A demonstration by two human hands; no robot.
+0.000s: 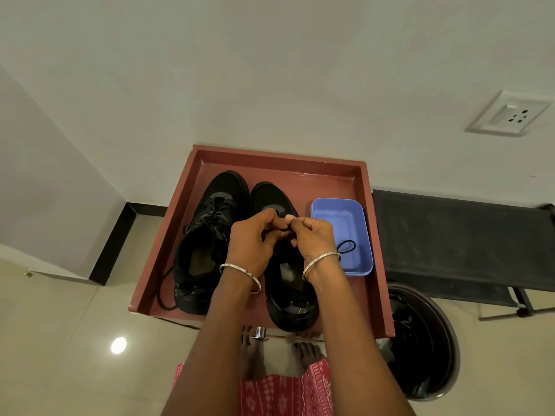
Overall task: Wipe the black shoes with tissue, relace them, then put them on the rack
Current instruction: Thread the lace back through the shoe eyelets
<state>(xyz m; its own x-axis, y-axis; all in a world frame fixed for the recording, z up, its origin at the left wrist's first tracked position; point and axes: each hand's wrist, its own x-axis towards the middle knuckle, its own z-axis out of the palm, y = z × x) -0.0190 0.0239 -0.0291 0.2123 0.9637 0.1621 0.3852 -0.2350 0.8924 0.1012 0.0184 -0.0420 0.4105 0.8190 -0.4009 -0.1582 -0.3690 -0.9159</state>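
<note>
Two black shoes sit side by side in a reddish-brown tray (pixel 372 235), toes pointing toward the far wall. The left shoe (pixel 207 235) has its lace threaded through the upper eyelets, and a loose end of that lace (pixel 163 291) trails out over the tray floor at its near left side. The right shoe (pixel 288 289) lies just beside it, with its heel at the tray's near edge.

Both hands meet above the tongue of the right shoe. The left hand (pixel 250 244) is curled closed, its fingertips pinched on a bit of black lace at the shoe's eyelets. The right hand (pixel 313 238) is curled the same way, thumb and forefinger pinching the lace from the other side, so the two sets of fingertips almost touch. A thin silver bangle (pixel 240 273) circles each wrist.

To the right of the shoes, still inside the tray, stands a shallow blue plastic box (pixel 345 214). A loop of black lace (pixel 348 245) rests in it, partly behind the right wrist.

Beyond the tray's right edge stands a low black rack (pixel 456 232) against the wall, and nearer, on the pale tiled floor, a round dark bin (pixel 426 340). A white wall socket (pixel 510 117) is fixed to the far wall, up on the right. Bare feet show below the tray.
</note>
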